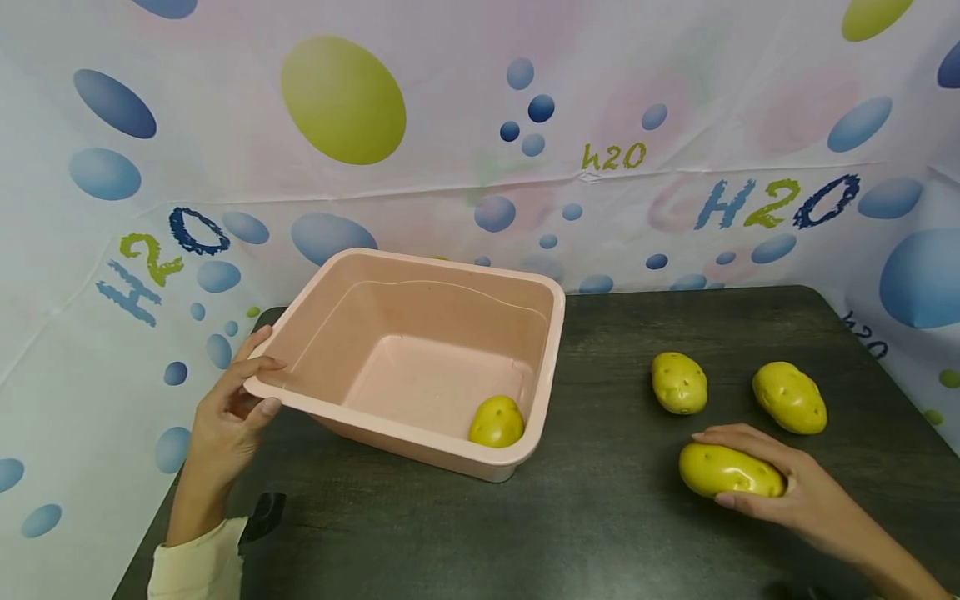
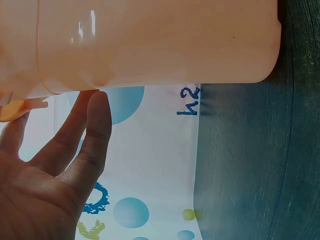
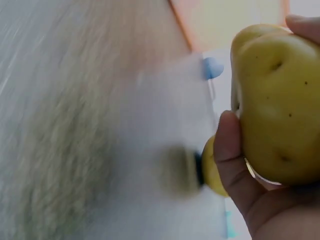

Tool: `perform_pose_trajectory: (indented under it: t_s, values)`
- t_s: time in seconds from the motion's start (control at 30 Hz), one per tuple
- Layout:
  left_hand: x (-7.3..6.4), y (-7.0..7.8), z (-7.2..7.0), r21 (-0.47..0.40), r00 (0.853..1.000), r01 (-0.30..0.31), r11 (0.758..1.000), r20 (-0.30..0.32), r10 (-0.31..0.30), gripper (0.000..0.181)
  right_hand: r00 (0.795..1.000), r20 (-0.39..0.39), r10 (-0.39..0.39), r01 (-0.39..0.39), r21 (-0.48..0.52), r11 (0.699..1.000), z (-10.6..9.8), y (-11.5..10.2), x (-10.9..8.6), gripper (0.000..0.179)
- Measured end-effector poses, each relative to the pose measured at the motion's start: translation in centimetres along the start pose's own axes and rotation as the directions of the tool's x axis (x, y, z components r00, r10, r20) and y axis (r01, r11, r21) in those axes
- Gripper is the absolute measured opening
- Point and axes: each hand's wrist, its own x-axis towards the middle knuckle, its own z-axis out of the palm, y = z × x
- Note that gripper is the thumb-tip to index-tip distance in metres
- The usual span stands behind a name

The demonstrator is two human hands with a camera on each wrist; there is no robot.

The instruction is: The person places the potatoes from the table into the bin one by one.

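Observation:
My left hand point(image 1: 228, 417) grips the left rim of a pink plastic basin point(image 1: 427, 454), thumb on the near side and fingers over the edge. In the left wrist view, the fingers point(image 2: 95, 130) of that hand are against the basin's outer wall point(image 2: 160, 45). One yellow potato point(image 1: 497, 422) lies inside the basin, in its near right corner. At the right, my right hand point(image 1: 795, 483) holds another yellow potato point(image 1: 723, 471) between thumb and fingers; the right wrist view shows this potato point(image 3: 280, 105) close up. Whether it touches the table I cannot tell.
Two more yellow potatoes lie beyond my right hand: the left one point(image 1: 679, 383) and the right one point(image 1: 790, 397). The dark wooden table point(image 1: 600, 533) carries everything. A white curtain point(image 1: 450, 100) with coloured dots hangs behind it and along the left side.

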Motion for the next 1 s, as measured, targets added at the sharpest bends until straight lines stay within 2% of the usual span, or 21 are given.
perform_pose_trajectory:
  t_s: [0.2,0.4,0.67,0.77,1.0]
  values:
    - [0.0,0.1,-0.1,-0.008,1.000,0.005,1.000,-0.004,-0.005,0.035,0.997,0.058,0.053,-0.055,0.042,0.998,-0.4,-0.7,0.8,0.058]
    - [0.0,0.2,-0.1,0.022,0.999,0.033,0.999,-0.015,-0.033,0.036,0.993,0.089,0.082,-0.087,0.051,0.995,-0.8,-1.2,1.6,0.058]
    - [-0.1,0.1,0.0,-0.021,1.000,0.025,0.999,-0.011,-0.025,0.035,0.979,0.117,0.166,-0.165,-0.021,0.986,-1.6,-2.8,3.1,0.056]
    - [-0.2,0.2,-0.1,-0.005,0.999,0.032,0.999,-0.014,-0.032,0.035,0.971,0.140,0.191,-0.193,-0.001,0.981,-1.9,-3.4,3.7,0.056]
    - [-0.1,0.4,0.0,0.065,0.998,0.062,0.996,-0.026,-0.060,0.035,0.968,0.164,0.188,-0.191,0.001,0.982,-2.6,-5.0,5.1,0.055]
